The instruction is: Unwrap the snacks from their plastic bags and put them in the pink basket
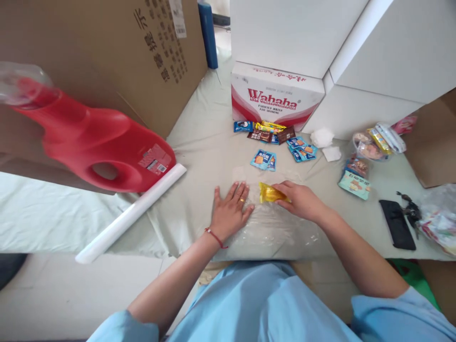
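Note:
My left hand (230, 209) lies flat with fingers spread on a clear plastic bag (278, 228) on the pale green cloth (206, 142). A ring and a red string bracelet show on it. My right hand (299, 199) pinches a small yellow snack packet (269, 193) and holds it at the bag's upper edge. Beyond my hands lie a blue snack packet (263, 159) and a heap of several mixed snack packets (274, 135).
A red detergent jug (96, 147) lies at left beside a white roll (131, 213) and a big cardboard box (107, 52). A Wahaha water carton (276, 97) stands at the back. At right: tissues (326, 142), bagged snacks (374, 142), black phone (397, 223), keys (409, 206).

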Action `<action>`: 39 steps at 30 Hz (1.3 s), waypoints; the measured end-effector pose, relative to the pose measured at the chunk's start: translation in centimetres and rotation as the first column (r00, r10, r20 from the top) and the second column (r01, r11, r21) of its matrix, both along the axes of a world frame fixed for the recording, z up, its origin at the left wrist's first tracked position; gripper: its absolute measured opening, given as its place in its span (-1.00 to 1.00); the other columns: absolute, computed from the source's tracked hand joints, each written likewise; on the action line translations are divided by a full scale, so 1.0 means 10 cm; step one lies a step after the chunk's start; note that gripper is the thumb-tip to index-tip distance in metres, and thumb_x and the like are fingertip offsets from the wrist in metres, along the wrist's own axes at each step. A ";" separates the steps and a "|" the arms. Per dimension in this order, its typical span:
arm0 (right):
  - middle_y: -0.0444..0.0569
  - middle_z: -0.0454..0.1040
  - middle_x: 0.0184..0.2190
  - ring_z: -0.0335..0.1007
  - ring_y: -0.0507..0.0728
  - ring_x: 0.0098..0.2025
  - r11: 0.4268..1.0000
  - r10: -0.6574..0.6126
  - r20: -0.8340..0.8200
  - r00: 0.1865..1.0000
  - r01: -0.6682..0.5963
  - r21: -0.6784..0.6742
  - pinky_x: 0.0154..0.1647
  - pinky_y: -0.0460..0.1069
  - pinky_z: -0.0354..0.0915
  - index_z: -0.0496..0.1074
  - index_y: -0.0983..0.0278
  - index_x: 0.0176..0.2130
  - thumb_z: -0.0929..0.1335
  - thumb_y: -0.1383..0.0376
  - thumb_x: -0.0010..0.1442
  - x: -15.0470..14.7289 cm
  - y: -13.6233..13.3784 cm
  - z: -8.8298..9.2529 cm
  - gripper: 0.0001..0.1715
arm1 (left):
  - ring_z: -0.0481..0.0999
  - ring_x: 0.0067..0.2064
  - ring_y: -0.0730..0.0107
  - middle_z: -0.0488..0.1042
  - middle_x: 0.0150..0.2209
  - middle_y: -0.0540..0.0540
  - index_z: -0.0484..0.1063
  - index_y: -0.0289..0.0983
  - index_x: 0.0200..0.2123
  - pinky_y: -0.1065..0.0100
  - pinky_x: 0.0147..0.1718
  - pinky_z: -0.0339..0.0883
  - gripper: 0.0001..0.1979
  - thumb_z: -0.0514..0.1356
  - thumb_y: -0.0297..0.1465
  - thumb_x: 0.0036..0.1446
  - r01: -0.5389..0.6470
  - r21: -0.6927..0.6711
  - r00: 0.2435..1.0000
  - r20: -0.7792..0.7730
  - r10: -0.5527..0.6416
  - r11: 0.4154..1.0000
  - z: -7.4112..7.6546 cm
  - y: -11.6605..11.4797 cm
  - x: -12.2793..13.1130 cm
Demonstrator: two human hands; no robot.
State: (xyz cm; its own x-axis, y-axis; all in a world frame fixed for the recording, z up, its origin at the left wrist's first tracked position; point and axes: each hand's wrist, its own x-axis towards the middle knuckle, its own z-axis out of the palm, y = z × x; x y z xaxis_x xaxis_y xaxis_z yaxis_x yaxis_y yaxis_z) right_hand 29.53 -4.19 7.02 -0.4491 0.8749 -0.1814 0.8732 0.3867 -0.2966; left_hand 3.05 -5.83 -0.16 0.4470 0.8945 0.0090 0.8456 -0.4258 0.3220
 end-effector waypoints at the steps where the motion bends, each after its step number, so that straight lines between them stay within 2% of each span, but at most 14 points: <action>1: 0.12 0.55 0.12 0.60 0.24 -0.02 1.000 -0.010 0.063 0.998 0.010 -0.002 -0.11 0.03 0.43 0.42 0.20 0.30 0.39 0.25 0.37 -0.08 -0.02 -0.05 -0.47 | 0.04 0.56 -0.04 0.07 0.55 -0.16 0.07 -0.06 0.53 -0.44 0.46 -0.49 -0.35 -0.03 -0.07 0.47 0.000 -0.001 1.000 -0.007 0.000 1.000 0.01 0.00 0.00; 6: 0.14 0.40 0.32 0.60 0.24 0.01 0.999 -0.036 0.109 0.993 0.032 0.037 -0.15 0.03 0.46 0.32 0.13 0.38 0.43 0.25 0.35 -0.19 -0.10 -0.16 -0.33 | 0.02 0.57 0.00 -0.08 0.58 -0.20 0.08 -0.07 0.53 -0.43 0.46 -0.38 -0.37 -0.06 -0.09 0.49 0.005 -0.003 0.999 -0.035 -0.005 1.000 0.01 0.01 -0.04; 9: 0.18 0.33 0.37 0.55 0.28 0.12 0.992 -0.077 -0.065 0.995 0.083 0.098 -0.03 0.11 0.51 0.28 0.17 0.41 0.41 0.21 0.39 0.03 -0.27 -0.15 -0.33 | -0.03 0.58 -0.06 -0.13 0.59 -0.24 0.11 -0.11 0.52 -0.43 0.45 -0.26 -0.40 -0.07 -0.15 0.50 -0.021 0.036 1.000 0.000 0.021 0.999 -0.04 0.01 -0.09; 12: 0.17 0.49 0.18 0.50 0.28 0.14 0.987 -0.010 -0.269 0.963 0.053 0.153 0.10 0.17 0.49 0.41 0.19 0.28 0.35 0.18 0.45 0.33 -0.59 -0.19 -0.53 | -0.01 0.58 -0.09 0.03 0.56 -0.27 0.22 -0.13 0.47 -0.39 0.46 -0.26 -0.45 -0.03 -0.22 0.49 -0.035 0.146 0.996 0.085 0.023 0.989 -0.10 -0.01 -0.17; 16: 0.20 0.48 0.22 0.40 0.33 0.21 0.984 0.056 -0.353 0.934 0.008 0.176 0.21 0.28 0.45 0.44 0.18 0.25 0.45 0.10 0.37 0.62 -1.14 -0.40 -0.46 | 0.20 0.51 0.08 0.29 0.46 -0.23 0.16 -0.08 0.48 -0.23 0.50 -0.27 -0.43 0.02 -0.36 0.46 0.153 0.240 0.967 0.162 -0.195 0.959 -0.14 -0.07 -0.34; 18: 0.21 0.42 0.29 0.34 0.36 0.28 0.980 0.007 -0.354 0.935 0.065 0.190 0.25 0.32 0.42 0.45 0.17 0.26 0.47 0.11 0.34 0.68 -1.37 -0.55 -0.44 | 0.33 0.45 0.14 0.37 0.41 -0.22 0.03 -0.09 0.53 -0.19 0.51 -0.21 -0.35 0.01 -0.41 0.42 0.275 0.176 0.936 0.173 -0.305 0.945 -0.14 -0.08 -0.46; 20: 0.19 0.43 0.28 0.33 0.35 0.29 0.966 -0.051 -0.368 0.929 0.139 0.218 0.23 0.32 0.44 0.52 0.15 0.18 0.45 0.19 0.37 0.69 -1.51 -0.69 -0.58 | 0.37 0.42 0.13 0.40 0.39 -0.23 -0.04 -0.13 0.55 -0.22 0.50 -0.19 -0.28 0.01 -0.42 0.37 0.329 0.085 0.925 0.174 -0.339 0.940 -0.15 -0.05 -0.57; 24: 0.11 0.53 0.16 0.40 0.30 0.19 0.935 -0.077 -0.412 0.908 0.209 0.286 0.13 0.28 0.49 0.62 0.12 -0.05 0.37 0.34 0.41 0.62 -1.49 -0.78 -0.78 | 0.36 0.41 0.05 0.37 0.41 -0.21 0.21 -0.09 0.45 -0.32 0.45 -0.09 -0.39 -0.02 -0.41 0.36 0.247 0.033 0.960 0.126 -0.250 0.968 -0.17 0.07 -0.68; 26: 0.10 0.55 0.13 0.42 0.28 0.15 0.936 -0.047 -0.437 0.898 0.192 0.295 0.12 0.26 0.49 0.61 0.13 -0.06 0.37 0.35 0.40 0.59 -1.36 -0.70 -0.79 | 0.39 0.38 0.01 0.39 0.38 -0.24 0.36 -0.10 0.35 -0.29 0.39 0.09 -0.48 0.00 -0.39 0.39 0.151 0.093 0.977 0.134 -0.163 0.984 -0.16 0.11 -0.66; 29: 0.11 0.57 0.10 0.45 0.25 0.10 0.942 0.011 -0.469 0.883 0.149 0.302 0.11 0.24 0.48 0.58 0.15 -0.07 0.37 0.36 0.40 0.58 -1.14 -0.52 -0.81 | 0.35 0.39 0.00 0.39 0.37 -0.28 0.40 -0.13 0.34 -0.15 0.31 0.28 -0.47 0.06 -0.45 0.34 0.057 0.260 0.966 0.231 -0.119 0.964 -0.06 0.12 -0.58; 32: 0.11 0.58 0.07 0.46 0.25 0.06 0.937 0.052 -0.475 0.879 0.121 0.326 0.08 0.23 0.48 0.58 0.15 -0.09 0.37 0.36 0.40 0.61 -0.96 -0.36 -0.82 | 0.22 0.49 0.09 0.42 0.37 -0.10 0.37 0.05 0.36 -0.17 0.44 0.07 -0.32 0.06 -0.60 0.26 0.199 0.390 0.936 0.195 -0.292 0.899 0.09 0.11 -0.47; 35: 0.09 0.61 0.05 0.48 0.25 0.05 0.942 0.062 -0.488 0.871 0.111 0.317 0.07 0.22 0.48 0.58 0.14 -0.08 0.37 0.34 0.41 0.65 -0.87 -0.25 -0.83 | 0.17 0.52 0.22 0.50 0.32 0.07 0.33 0.14 0.37 -0.24 0.53 -0.37 -0.20 -0.01 -0.71 0.23 0.443 0.309 0.877 0.043 -0.478 0.841 0.18 0.16 -0.42; 37: 0.08 0.62 0.02 0.51 0.23 0.03 0.949 0.055 -0.512 0.857 0.114 0.293 0.07 0.20 0.49 0.58 0.13 -0.07 0.37 0.32 0.41 0.67 -0.83 -0.20 -0.83 | 0.20 0.51 0.20 0.55 0.27 0.07 0.34 0.08 0.37 -0.29 0.50 -0.55 -0.19 -0.03 -0.73 0.20 0.495 0.217 0.862 0.001 -0.507 0.842 0.18 0.24 -0.44; 39: 0.07 0.63 0.00 0.55 0.21 0.01 0.959 0.026 -0.549 0.835 0.134 0.249 0.05 0.16 0.49 0.57 0.13 -0.06 0.37 0.29 0.43 0.67 -0.79 -0.16 -0.83 | 0.24 0.49 0.08 0.59 0.23 0.00 0.40 0.02 0.33 -0.40 0.46 -0.60 -0.24 -0.01 -0.71 0.20 0.449 0.172 0.892 -0.020 -0.452 0.877 0.14 0.32 -0.51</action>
State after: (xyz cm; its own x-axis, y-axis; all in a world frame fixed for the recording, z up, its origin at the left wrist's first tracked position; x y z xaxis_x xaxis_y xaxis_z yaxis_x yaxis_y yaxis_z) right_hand 36.25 -12.12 5.46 -0.3545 0.8788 0.3194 0.6232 0.4767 -0.6200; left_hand -2.03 -2.66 1.20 0.7993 0.5809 0.1538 0.5434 -0.8081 0.2274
